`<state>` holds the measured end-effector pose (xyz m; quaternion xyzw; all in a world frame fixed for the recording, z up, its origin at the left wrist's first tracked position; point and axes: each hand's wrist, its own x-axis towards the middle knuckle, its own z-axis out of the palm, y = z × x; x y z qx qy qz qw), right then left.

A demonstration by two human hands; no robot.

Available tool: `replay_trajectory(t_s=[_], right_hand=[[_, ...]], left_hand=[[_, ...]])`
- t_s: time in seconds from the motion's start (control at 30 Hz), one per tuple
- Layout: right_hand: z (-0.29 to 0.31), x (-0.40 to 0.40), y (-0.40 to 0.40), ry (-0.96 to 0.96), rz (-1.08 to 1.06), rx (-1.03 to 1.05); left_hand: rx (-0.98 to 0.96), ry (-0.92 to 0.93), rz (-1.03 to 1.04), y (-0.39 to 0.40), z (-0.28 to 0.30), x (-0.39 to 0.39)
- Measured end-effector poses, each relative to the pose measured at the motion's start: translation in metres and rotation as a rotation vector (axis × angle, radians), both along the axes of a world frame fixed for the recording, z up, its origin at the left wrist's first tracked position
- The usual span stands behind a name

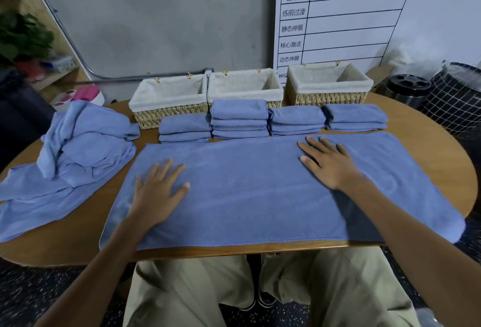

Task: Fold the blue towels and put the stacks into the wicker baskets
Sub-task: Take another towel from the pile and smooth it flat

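A blue towel [247, 186] lies spread flat across the front of the round wooden table [437, 144]. My left hand [158, 188] rests palm down on its left part, fingers spread. My right hand [328, 162] presses flat on its right part. Behind the towel stand several stacks of folded blue towels [239, 118]. Three fabric-lined wicker baskets [169, 97], [246, 87], [329, 84] stand in a row at the table's back, all without towels inside. A heap of unfolded blue towels [78, 144] lies at the left.
A white board with a green header [364, 14] leans on the wall behind the baskets. A black bin [407, 89] and a checked laundry basket [455, 97] stand at the right. A shelf with a plant [23, 35] is at the left.
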<state>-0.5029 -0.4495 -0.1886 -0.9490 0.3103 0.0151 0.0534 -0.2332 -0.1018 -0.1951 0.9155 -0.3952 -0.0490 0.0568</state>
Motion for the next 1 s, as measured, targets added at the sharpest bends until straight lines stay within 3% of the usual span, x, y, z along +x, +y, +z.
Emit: replay_trajectory(t_s=[0.07,0.17,0.23,0.43,0.57,0.73,0.87,1.0], right_hand=[[0.004,0.002,0.001,-0.010,-0.004,-0.031],[0.007,-0.010,0.019,-0.278,0.014,-0.216],[-0.002,-0.020,0.036,-0.409,0.062,-0.226],[-0.003,-0.020,0.037,-0.165,0.047,-0.010],[0.001,-0.038,0.031,-0.100,0.061,0.022],[-0.004,-0.099,0.001,-0.121,-0.089,0.026],[0.000,-0.107,-0.003,-0.077,-0.094,0.027],[0.016,-0.076,-0.013,-0.307,-0.107,-0.070]], left_hand=[[-0.083,-0.012,-0.014,-0.007,0.004,-0.005],[-0.475,-0.093,-0.087,0.004,0.008,-0.017],[-0.571,-0.094,-0.092,0.021,0.005,-0.023],[-0.433,0.040,-0.198,0.034,0.003,-0.010],[-0.217,0.031,-0.274,0.050,-0.005,0.000],[-0.152,-0.043,-0.275,0.051,-0.001,-0.004],[-0.308,-0.218,-0.226,0.034,0.012,-0.013],[-0.398,-0.257,-0.183,-0.004,0.023,-0.016]])
